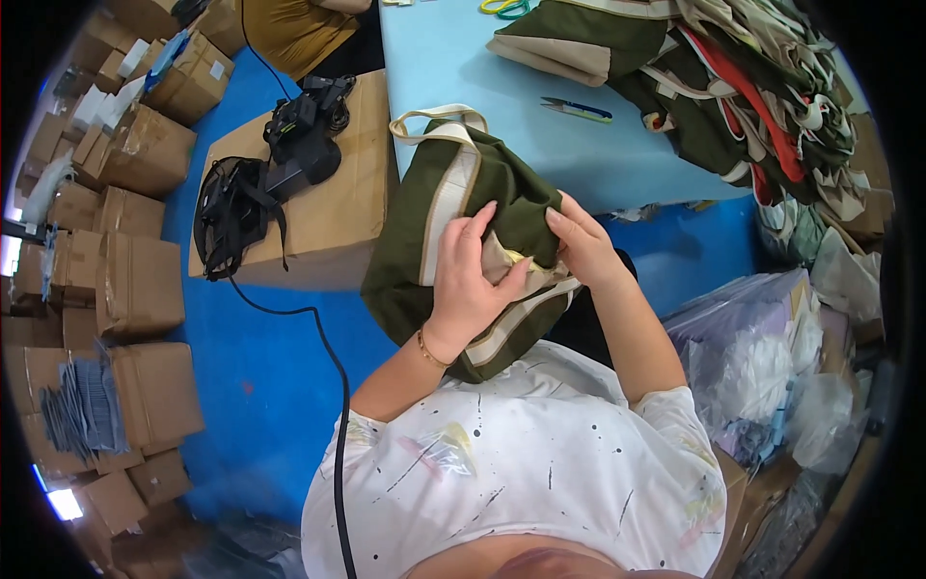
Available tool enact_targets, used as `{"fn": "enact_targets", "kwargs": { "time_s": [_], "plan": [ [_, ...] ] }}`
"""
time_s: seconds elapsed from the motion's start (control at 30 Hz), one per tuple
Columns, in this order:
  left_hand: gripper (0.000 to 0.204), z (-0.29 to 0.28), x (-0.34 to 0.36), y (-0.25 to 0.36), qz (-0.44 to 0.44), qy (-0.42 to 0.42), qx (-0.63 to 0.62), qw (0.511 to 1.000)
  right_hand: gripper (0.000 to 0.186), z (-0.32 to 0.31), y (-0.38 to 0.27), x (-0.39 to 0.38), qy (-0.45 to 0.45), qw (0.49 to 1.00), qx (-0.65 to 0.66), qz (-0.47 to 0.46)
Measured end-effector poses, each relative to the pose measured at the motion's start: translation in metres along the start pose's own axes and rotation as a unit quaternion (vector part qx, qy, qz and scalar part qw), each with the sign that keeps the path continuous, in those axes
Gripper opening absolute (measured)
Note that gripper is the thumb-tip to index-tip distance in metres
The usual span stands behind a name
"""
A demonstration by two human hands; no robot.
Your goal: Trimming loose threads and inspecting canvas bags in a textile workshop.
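Observation:
A dark green fabric bag (400, 236) with cream webbing straps leans over my lap and against the near edge of the table. My left hand (468, 280), with a bracelet at its wrist, grips the bag beside one strap, its thumb at a fold where pale lining and a bit of yellow show. On the other side of that fold, my right hand (584, 241) pinches the green cloth between thumb and fingers. Some of the right fingertips are hidden behind the cloth. One strap loop stands up at the bag's far end.
Thread snips (577, 109) lie on the light blue table (444, 68). More green, beige and red bags (714, 87) are heaped at the far right. Left of me, a carton (338, 222) carries black straps and gear (299, 145). A black cable (323, 338) hangs across my left side.

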State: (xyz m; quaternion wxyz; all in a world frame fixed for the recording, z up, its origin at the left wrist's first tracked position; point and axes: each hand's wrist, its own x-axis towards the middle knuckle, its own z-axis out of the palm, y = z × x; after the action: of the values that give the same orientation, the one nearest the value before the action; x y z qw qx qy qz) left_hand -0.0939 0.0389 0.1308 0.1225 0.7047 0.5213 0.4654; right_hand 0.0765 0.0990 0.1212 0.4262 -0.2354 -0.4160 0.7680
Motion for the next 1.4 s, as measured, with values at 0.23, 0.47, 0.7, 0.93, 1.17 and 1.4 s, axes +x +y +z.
{"fn": "enact_targets", "kwargs": {
  "time_s": [0.23,0.47,0.7,0.93,1.17,1.4],
  "plan": [
    [0.054,0.003,-0.013,-0.027,-0.120,-0.095,-0.296,0.943,0.032,-0.007,0.029,0.006,0.009,0.972,0.235,-0.005],
    [0.040,-0.021,-0.006,-0.006,-0.021,-0.031,0.041,0.998,0.033,0.008,0.041,0.009,0.140,0.962,0.228,0.049],
    [0.025,-0.028,-0.014,-0.001,-0.176,-0.113,-0.010,0.978,0.026,0.010,0.057,-0.004,0.138,0.980,0.105,-0.093],
    [0.033,-0.008,-0.024,-0.042,-0.314,-0.046,-0.530,0.786,0.033,0.005,0.057,0.016,0.208,0.906,0.330,0.165],
    [0.035,-0.008,-0.018,-0.039,-0.125,-0.126,-0.117,0.977,0.033,0.008,0.062,0.014,0.228,0.900,0.318,0.194],
    [0.024,-0.009,0.000,-0.041,0.180,-0.074,0.084,0.977,0.031,0.005,0.062,0.013,0.218,0.897,0.324,0.208]
  ]
}}
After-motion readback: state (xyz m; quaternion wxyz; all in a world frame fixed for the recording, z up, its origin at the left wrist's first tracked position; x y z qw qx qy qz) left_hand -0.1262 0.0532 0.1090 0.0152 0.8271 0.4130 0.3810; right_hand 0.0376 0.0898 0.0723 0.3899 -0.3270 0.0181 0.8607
